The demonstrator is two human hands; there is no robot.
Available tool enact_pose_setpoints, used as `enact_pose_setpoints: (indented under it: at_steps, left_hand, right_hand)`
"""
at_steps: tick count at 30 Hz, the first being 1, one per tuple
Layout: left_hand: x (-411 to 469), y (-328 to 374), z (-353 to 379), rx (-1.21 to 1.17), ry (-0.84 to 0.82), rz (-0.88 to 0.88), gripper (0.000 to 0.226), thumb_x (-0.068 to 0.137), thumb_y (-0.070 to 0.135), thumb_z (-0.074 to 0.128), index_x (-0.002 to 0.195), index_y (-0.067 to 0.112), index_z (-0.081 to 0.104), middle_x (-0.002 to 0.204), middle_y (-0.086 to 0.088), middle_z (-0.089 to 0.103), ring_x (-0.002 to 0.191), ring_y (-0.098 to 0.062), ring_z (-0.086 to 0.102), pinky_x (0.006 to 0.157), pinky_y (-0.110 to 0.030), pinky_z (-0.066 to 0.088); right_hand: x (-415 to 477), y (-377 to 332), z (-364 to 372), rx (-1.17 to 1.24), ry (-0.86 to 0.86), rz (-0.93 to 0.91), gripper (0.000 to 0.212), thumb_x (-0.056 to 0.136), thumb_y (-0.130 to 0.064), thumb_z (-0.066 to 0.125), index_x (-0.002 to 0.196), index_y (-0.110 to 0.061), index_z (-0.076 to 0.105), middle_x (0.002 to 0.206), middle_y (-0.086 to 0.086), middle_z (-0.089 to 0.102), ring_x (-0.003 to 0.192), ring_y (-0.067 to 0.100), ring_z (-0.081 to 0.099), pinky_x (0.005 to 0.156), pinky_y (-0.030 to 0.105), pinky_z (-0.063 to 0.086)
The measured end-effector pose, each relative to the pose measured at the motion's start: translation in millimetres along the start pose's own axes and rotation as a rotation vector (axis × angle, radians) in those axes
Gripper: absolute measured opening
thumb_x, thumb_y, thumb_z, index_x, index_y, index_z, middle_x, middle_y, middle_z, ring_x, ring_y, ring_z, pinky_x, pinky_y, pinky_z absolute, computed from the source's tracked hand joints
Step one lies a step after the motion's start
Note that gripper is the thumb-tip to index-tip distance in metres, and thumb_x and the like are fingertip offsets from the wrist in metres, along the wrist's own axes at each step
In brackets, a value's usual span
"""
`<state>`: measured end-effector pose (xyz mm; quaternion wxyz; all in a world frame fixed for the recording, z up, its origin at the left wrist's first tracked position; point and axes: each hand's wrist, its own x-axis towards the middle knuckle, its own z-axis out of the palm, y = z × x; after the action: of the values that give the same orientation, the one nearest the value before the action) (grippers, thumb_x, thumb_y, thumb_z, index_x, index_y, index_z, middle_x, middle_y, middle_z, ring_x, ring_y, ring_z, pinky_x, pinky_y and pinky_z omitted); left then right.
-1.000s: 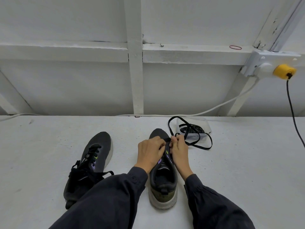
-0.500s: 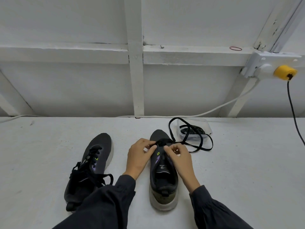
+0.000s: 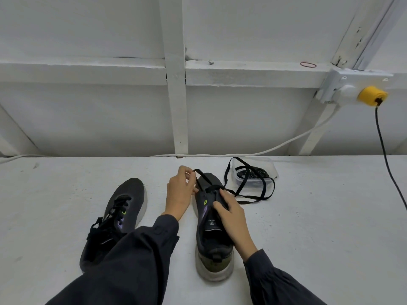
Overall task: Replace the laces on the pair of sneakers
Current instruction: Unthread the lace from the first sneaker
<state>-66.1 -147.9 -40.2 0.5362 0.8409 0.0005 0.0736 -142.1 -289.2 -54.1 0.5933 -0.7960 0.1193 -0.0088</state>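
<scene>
A white desk carried everything. Nearest, the right hand gripped the open sneaker at its tongue, fingers curled. Just beyond, the left hand pinched the black lace rising from the front eyelets. Left of those fingers lay the laced sneaker; far right, a clear tub.

Bright, even light; soft shadows; edges bowed

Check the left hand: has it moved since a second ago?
Yes. The left hand has shifted left off the sneaker being laced, now roughly below the white wall post, pinching the black lace.
</scene>
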Motion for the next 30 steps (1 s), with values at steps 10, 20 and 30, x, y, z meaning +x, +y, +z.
enact_pose_setpoints:
  at_steps: [10, 20, 30]
  left_hand:
    - [-25, -9, 6, -0.007, -0.064, -0.075, 0.017, 0.084, 0.029, 0.075, 0.079, 0.016, 0.065, 0.073, 0.004, 0.065, 0.068, -0.016, 0.059, 0.072, -0.035, 0.053]
    - [2, 18, -14, -0.183, 0.176, -0.057, 0.015, 0.092, 0.024, 0.067, 0.083, 0.012, 0.065, 0.066, -0.002, 0.063, 0.045, -0.002, 0.056, 0.058, -0.019, 0.049]
    - [-22, 0, 8, 0.002, -0.05, -0.107, 0.017, 0.085, 0.021, 0.075, 0.082, 0.007, 0.066, 0.076, -0.007, 0.068, 0.06, -0.017, 0.06, 0.066, -0.026, 0.049]
  right_hand:
    - [2, 2, 2, 0.019, -0.007, 0.03, 0.052, 0.097, -0.022, 0.052, 0.148, -0.02, 0.041, 0.156, -0.004, 0.035, 0.141, 0.01, 0.034, 0.102, 0.013, 0.024]
    - [2, 4, 2, -0.007, -0.017, 0.038, 0.052, 0.099, -0.023, 0.049, 0.149, -0.018, 0.037, 0.159, -0.003, 0.03, 0.147, 0.013, 0.024, 0.117, 0.026, 0.019]
    - [2, 2, 2, -0.011, -0.009, 0.053, 0.051, 0.099, -0.023, 0.049, 0.149, -0.018, 0.039, 0.158, -0.003, 0.032, 0.145, 0.012, 0.027, 0.11, 0.018, 0.019]
